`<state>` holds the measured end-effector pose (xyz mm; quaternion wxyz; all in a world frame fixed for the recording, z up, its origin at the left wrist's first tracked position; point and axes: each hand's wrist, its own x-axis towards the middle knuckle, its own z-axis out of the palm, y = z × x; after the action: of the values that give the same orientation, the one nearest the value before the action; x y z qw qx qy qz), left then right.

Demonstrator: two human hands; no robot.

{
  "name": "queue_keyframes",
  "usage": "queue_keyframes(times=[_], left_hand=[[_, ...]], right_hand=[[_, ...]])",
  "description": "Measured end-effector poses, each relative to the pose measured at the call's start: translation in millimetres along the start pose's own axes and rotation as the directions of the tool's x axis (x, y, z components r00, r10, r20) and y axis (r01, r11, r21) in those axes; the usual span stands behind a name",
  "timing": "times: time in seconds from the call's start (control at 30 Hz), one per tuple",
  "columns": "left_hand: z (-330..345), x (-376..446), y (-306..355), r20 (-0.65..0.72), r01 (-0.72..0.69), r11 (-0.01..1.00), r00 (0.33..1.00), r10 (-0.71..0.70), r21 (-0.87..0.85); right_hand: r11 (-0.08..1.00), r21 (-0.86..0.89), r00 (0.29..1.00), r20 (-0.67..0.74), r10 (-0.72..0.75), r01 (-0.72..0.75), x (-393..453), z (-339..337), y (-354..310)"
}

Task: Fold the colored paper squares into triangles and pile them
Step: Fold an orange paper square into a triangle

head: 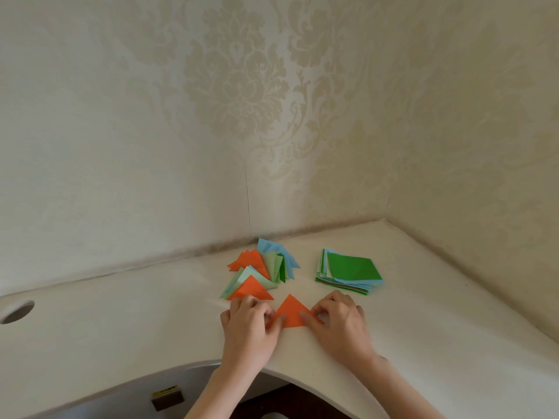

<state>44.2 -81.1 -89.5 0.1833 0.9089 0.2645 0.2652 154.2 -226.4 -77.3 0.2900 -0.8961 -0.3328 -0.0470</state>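
An orange paper triangle (291,313) lies flat on the white desk (127,322), point facing away from me. My left hand (246,323) pinches its left corner and my right hand (340,320) pinches its right corner, fingers curled over the paper. Behind my left hand sits a loose pile of folded triangles (261,269) in orange, pale green, green and light blue. A stack of unfolded paper squares (351,272), with a green sheet on top, rests to the right of the pile.
The desk sits in a corner of two patterned walls (236,116). A round cable hole (16,311) is at the desk's left. The curved front edge (302,379) runs under my forearms, with a small dark box (167,399) below it.
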Motion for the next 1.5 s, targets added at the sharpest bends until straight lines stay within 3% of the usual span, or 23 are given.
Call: queue_keyframes(times=[0.17, 0.33, 0.67, 0.8, 1.13, 1.5], left_hand=[[6, 2, 8, -0.068, 0.007, 0.996, 0.998, -0.001, 0.083], [4, 4, 2, -0.044, 0.023, 0.999, 0.999, -0.022, 0.024], [-13, 2, -11, 0.033, -0.014, 0.985, 0.999, 0.020, -0.171], [-13, -3, 0, 0.000, -0.012, 0.995, 1.000, 0.012, -0.098], [-7, -3, 42, 0.117, 0.065, 0.994, 0.990, -0.074, 0.086], [-7, -6, 26, 0.109, 0.022, 0.974, 0.994, 0.003, -0.226]], right_hand=[[0.994, -0.084, 0.997, -0.039, 0.068, -0.071, 0, 5, -7], [0.994, -0.087, 0.998, 0.009, 0.070, -0.069, 2, 3, -5], [0.992, 0.125, 0.996, 0.084, 0.016, -0.027, 4, -5, 6], [0.994, 0.110, 0.998, 0.052, 0.020, -0.026, 0, -3, 4], [0.997, 0.068, 1.000, 0.008, 0.029, -0.030, -2, 1, 2], [0.998, 0.057, 1.000, 0.000, 0.008, -0.008, -3, 2, 4]])
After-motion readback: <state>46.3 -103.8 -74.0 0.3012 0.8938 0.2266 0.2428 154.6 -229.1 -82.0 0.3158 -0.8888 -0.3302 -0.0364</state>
